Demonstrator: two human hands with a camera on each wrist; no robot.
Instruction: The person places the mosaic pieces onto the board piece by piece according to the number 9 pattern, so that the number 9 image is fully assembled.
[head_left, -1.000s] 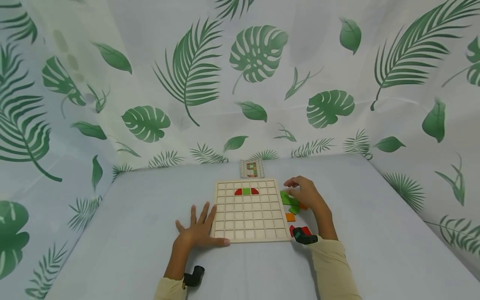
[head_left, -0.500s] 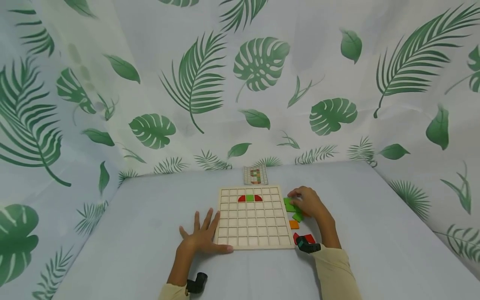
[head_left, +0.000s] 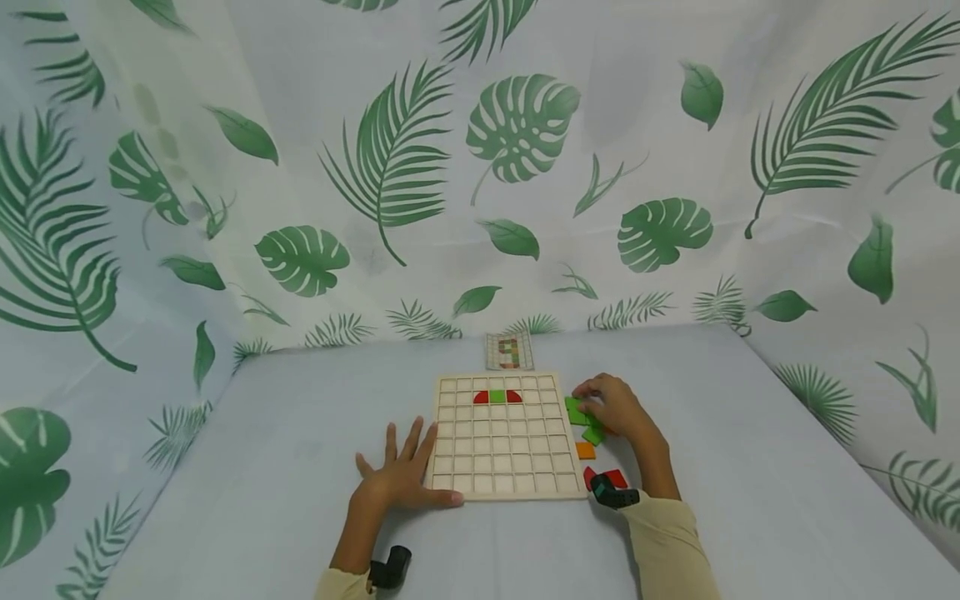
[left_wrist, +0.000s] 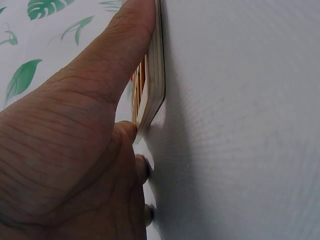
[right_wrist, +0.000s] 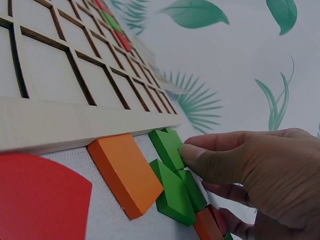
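Head view, and the grid board [head_left: 495,446] sits centre stage on the table [head_left: 262,450], our landmark for everything! Up in its second row from the far edge, look, a green square [head_left: 497,397] with a rounded red piece tucked on either side. Left of the board, the left hand [head_left: 401,483] is spread wide, fingers fanned at the left edge, thumb laid along the near edge by the corner; the left wrist camera backs that up, thumb right against the board's side.

Over to the board's right, where the action is: the right hand [head_left: 617,407], fingers bent, above the loose pieces. Right wrist camera now, and the thumb tip is touching a green tile [right_wrist: 168,149] close by the board's far right corner, index finger alongside; whether that's a true pinch, I cannot tell. More green tiles lie bunched next to it, an orange tile [right_wrist: 125,172] just beside the board's right edge, red pieces nearer the near corner. Beyond the far edge lies a patterned card [head_left: 509,352].
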